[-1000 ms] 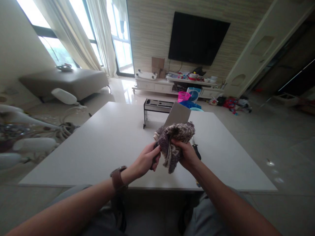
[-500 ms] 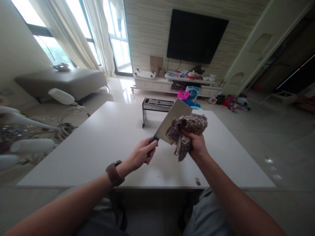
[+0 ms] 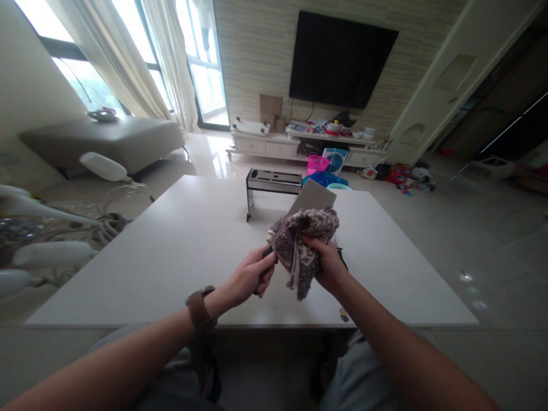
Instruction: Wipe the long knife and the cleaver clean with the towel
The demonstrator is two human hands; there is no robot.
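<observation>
My left hand (image 3: 257, 269) is closed around the dark handle of a cleaver (image 3: 314, 196), holding it above the white table. The broad metal blade slants up and to the right. Bunched in my right hand (image 3: 327, 264) is a shaggy brown-and-cream cloth (image 3: 302, 237), pressed against the blade near the handle. It hides the lower part of the blade, and only the far end shows. Behind the cleaver, a knife rack (image 3: 274, 181) with a slotted top stands on the table. A dark object (image 3: 342, 258) is partly visible past my right wrist.
The white table (image 3: 171, 251) spreads in front of me, with a small cartoon sticker (image 3: 343, 314) near its front edge. Beyond the far edge are a pink basket (image 3: 317, 164) and a light-blue basket (image 3: 339, 186). A white lamp fixture (image 3: 55, 253) lies at left.
My right hand has slid the cloth left and down along the blade toward the handle. More of the blade's far right corner shows. My left hand has barely moved.
</observation>
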